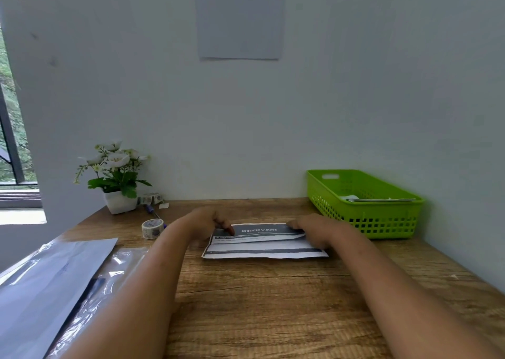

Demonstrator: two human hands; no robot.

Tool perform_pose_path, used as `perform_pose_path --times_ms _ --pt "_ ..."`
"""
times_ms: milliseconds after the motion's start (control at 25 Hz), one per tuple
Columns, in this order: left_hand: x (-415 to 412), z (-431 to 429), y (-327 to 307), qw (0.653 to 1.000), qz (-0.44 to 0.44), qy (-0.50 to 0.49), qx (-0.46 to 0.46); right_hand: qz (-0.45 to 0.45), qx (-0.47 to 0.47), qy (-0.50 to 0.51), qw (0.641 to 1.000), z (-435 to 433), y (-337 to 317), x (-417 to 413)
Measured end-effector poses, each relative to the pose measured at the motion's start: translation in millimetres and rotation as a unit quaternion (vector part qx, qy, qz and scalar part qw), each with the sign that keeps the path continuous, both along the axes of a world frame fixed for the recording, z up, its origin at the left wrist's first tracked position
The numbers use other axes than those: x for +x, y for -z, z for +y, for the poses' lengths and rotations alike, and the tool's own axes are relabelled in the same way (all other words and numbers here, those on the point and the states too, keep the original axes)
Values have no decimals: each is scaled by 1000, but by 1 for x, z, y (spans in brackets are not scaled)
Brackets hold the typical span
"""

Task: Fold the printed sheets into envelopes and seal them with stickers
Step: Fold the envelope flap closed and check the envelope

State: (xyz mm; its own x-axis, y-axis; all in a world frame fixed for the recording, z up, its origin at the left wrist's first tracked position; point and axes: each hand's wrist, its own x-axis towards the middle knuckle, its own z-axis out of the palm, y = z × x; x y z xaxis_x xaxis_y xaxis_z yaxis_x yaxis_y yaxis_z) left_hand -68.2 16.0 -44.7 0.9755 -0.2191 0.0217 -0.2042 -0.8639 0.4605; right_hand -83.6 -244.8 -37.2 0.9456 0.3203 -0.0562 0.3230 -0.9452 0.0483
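Observation:
A folded printed sheet point(263, 242) headed "Organize Clothes" lies flat in the middle of the wooden desk point(273, 304). My left hand point(209, 222) presses a fingertip onto the sheet's upper left corner. My right hand point(318, 229) rests on the sheet's right end, fingers down on the top fold; its motion blurs it. A sticker roll point(152, 228) stands to the left of the sheet, and a second roll point(150, 198) sits by the wall.
A green plastic basket point(382, 219) holding papers stands at the back right. A white pot of flowers point(119, 183) and a pen point(153, 212) are at the back left. A stack of sheets in clear plastic point(52, 285) lies at the front left.

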Motion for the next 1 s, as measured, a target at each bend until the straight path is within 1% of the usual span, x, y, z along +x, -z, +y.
perform_pose_path --times_ms 80,120,200,280,320,400,640,720,800,840,920,1000 --pt "-1 -4 0 999 1 -13 -31 17 -14 2 1000 5 -4 -1" --pt "-2 -9 2 999 -6 -21 -35 17 -6 0 1000 9 -6 -2" --pt "-2 -18 7 999 -27 -15 -9 29 43 -16 999 17 -10 -4" --pt "-1 -22 12 999 -34 -6 -12 87 101 -43 990 23 -13 -11" --pt "0 -21 13 999 -29 -8 -26 124 109 -50 985 26 -16 -15" --pt "1 -17 16 999 -12 -8 -52 165 86 -47 981 31 -20 -23" --pt "2 -16 14 998 4 -12 -61 201 67 -36 977 34 -30 -26" --pt "1 -16 12 998 6 -9 -63 188 52 -35 980 34 -32 -26" --pt "2 -14 11 997 9 -7 -70 149 44 -39 987 33 -32 -25" --pt "2 -12 11 996 17 -3 -88 125 56 -42 990 31 -32 -23" --pt "-1 -10 11 987 33 -12 -157 69 112 -36 991 24 -33 -18" --pt "-6 -10 9 969 38 -55 -238 -6 157 -16 987 16 -33 -14"
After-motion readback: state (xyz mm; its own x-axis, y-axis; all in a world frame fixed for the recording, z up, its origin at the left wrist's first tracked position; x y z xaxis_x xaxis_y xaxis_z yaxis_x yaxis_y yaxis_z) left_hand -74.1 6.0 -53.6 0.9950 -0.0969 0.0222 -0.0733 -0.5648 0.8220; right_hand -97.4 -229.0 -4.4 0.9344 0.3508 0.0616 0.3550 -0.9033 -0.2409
